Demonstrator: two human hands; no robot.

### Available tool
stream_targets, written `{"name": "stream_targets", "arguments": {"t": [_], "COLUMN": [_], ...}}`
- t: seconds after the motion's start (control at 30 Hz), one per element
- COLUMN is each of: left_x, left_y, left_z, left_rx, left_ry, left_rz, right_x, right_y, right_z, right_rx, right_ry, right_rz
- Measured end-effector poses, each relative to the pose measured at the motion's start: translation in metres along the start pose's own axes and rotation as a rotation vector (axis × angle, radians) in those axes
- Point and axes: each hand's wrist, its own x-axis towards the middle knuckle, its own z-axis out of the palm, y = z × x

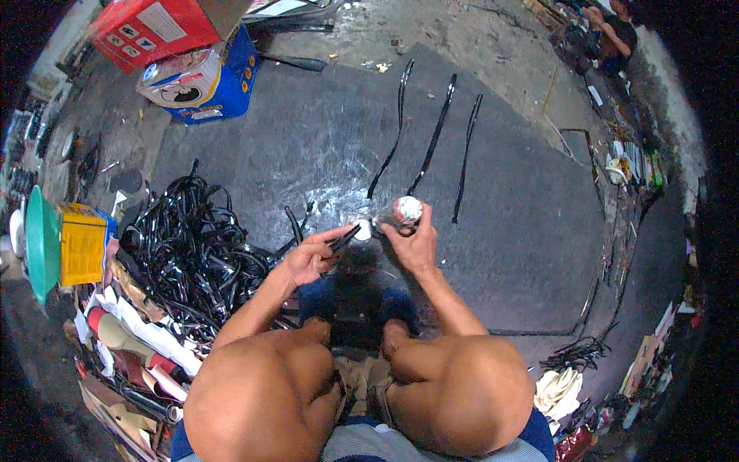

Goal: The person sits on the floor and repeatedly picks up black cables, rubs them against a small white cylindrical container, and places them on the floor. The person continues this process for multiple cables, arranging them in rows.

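- Head view: the left hand (309, 260) pinches black strips (343, 239) between thumb and fingers, its forefinger stretched toward a white round piece (362, 230).
- Strips in hand: narrow, glossy, bunched together, ends pointing toward the sheet's far side; exact count cannot be told.
- The right hand (414, 248) is closed about a small round container (408, 210), pale on top, reddish at the side; blurred. Thumb is near the white round piece; contact cannot be told.
- Both hands are over the dark sheet (523, 254), inward of its near edge.
- Three laid-out strips (437, 132) lie apart on the sheet's far half, close to the slanting far-right edge: thin, black, shiny, roughly straight, the one farthest left gently bowed. Middle one catches light in dashes.
- A tangled pile of strips (196, 250) covers the sheet's near-left part: same black gloss, looped and heaped.
- A smaller black bundle (579, 353) lies near the near-right corner, beside a cream cloth (558, 393).
- A blue box (215, 81) stands at the far-left corner, a red box (158, 32) just beyond.
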Motion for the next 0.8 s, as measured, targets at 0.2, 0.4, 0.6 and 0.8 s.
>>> {"name": "stream_targets", "arguments": {"t": [0.2,0.4,0.6,0.8], "left_x": [0.042,0.082,0.090,0.063], "left_y": [0.017,0.019,0.017,-0.004], "left_z": [-0.004,-0.030,-0.044,0.011], "left_rx": [1.033,1.148,1.622,1.564], "left_ry": [0.467,0.532,0.525,0.144], "left_rz": [-0.011,-0.003,0.103,0.900], "right_x": [0.011,0.003,-0.012,-0.021], "right_y": [0.028,-0.008,0.016,0.012], "right_z": [-0.025,0.002,0.040,0.036], "right_rx": [0.161,0.097,-0.282,-0.218], "right_ry": [0.227,-0.054,-0.110,-0.188], "right_rz": [-0.126,-0.113,-0.514,-0.395]}}
